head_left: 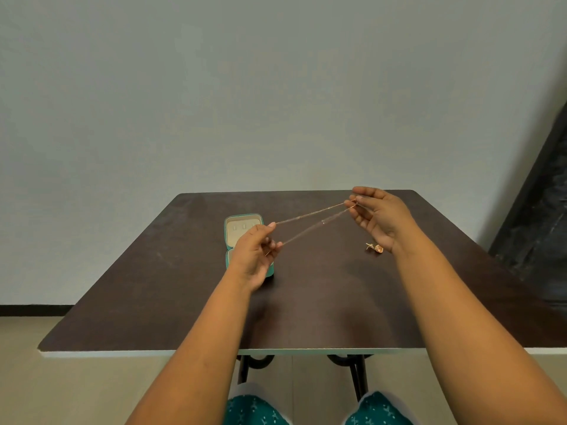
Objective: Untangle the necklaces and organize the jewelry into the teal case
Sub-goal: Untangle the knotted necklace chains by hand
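A thin gold necklace chain (313, 213) is stretched taut in two strands above the dark table between both hands. My left hand (256, 254) pinches one end of the strands, raised just in front of the teal case. My right hand (379, 217) pinches the other end, higher and farther back. The teal case (243, 230) stands open on the table, cream-lined, its lower half hidden behind my left hand. A small gold jewelry piece (375, 247) lies on the table beside my right wrist.
The dark brown table (184, 286) ends at a pale front edge close to my knees. A plain grey wall stands behind it. A dark panel (540, 210) leans at the far right.
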